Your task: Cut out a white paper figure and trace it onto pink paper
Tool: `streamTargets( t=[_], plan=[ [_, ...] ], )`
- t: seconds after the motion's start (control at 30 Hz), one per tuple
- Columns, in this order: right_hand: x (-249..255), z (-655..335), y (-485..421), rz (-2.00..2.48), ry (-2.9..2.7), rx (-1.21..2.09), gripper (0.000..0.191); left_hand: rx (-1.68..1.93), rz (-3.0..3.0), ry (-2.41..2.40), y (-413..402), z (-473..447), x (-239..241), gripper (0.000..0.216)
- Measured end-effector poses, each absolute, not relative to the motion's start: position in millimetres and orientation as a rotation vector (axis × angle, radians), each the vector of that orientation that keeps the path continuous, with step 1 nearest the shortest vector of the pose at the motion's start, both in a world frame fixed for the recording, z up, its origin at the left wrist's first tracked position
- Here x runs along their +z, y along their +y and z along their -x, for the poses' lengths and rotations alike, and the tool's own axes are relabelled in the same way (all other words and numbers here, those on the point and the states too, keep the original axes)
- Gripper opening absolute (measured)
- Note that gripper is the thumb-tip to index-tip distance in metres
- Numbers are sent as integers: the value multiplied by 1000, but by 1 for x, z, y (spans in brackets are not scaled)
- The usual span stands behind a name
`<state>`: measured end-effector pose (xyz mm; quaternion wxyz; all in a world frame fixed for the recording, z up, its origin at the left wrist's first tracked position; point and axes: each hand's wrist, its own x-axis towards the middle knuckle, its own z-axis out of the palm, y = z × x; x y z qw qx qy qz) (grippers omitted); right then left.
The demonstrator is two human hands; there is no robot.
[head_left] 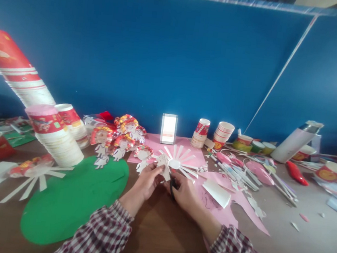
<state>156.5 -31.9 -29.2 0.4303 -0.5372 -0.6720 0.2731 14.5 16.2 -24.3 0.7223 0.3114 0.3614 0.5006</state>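
Observation:
Low in the middle of the head view, my left hand [149, 180] pinches a small white paper cutout [163, 165]. My right hand [186, 191] is closed round dark-handled scissors [172, 188], whose blades meet the cutout's right side; how far they are apart I cannot tell. Just behind my hands, a paper cup cut into spread white strips [175, 164] lies on pink paper [196, 155]. To the left stand several paper figures [120, 147] with curled red and yellow manes. A curved white piece of cup wall [217, 192] rests right of my right hand.
A green paper oval [74, 205] covers the table at left, beside a leaning stack of paper cups [55, 142]. More cup stacks [222, 134] stand at the back. Markers [244, 173], a red glossy object [297, 173] and a tilted white bottle [294, 143] lie to the right.

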Motion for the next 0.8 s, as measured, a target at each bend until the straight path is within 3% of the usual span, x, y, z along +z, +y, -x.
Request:
streamTargets(
  t=[0.8],
  plan=[
    [-25, -152, -36, 1461, -1756, 590, 13, 1097, -534, 746, 12, -17, -23, 22]
  ],
)
